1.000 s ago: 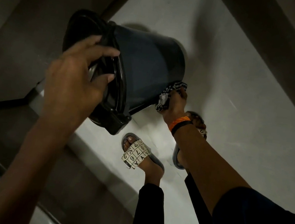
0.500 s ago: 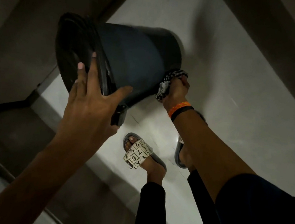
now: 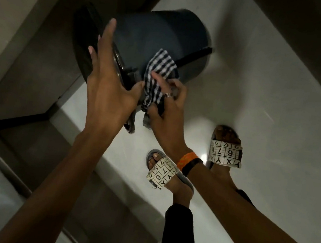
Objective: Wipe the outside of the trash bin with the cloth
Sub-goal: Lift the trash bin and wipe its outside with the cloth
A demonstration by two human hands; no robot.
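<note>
You're mid-wipe. Your left hand [image 3: 107, 86] steadies the trash bin [image 3: 157, 40] at its lid end, fingers spread flat over the black lid [image 3: 85, 37], thumb hooked near the hinge bracket [image 3: 132, 75]. It's bracing, not closed around anything. Your right hand [image 3: 167, 110] has the checked cloth [image 3: 158, 74] pinched between thumb and fingers and pressed against the bin's side wall near the rim, with part of the cloth hanging loose below the hand.

The bin is held tipped on its side, up off the pale floor [image 3: 260, 93], lid end toward you and base pointing away, above and ahead of your sandalled feet [image 3: 163, 172]. Whether the base touches anything, can't tell.

Bin looks dark blue-grey, smooth plastic, round and tapering to the base, with a black strip [image 3: 196, 54] running along the lower side. Dim light, slight blur; no visible dirt to judge.

Next move probably: drag the cloth along the wall toward the base, then rotate the bin with the left hand to reach the far side. Keep the lid hand firm so it doesn't roll.
</note>
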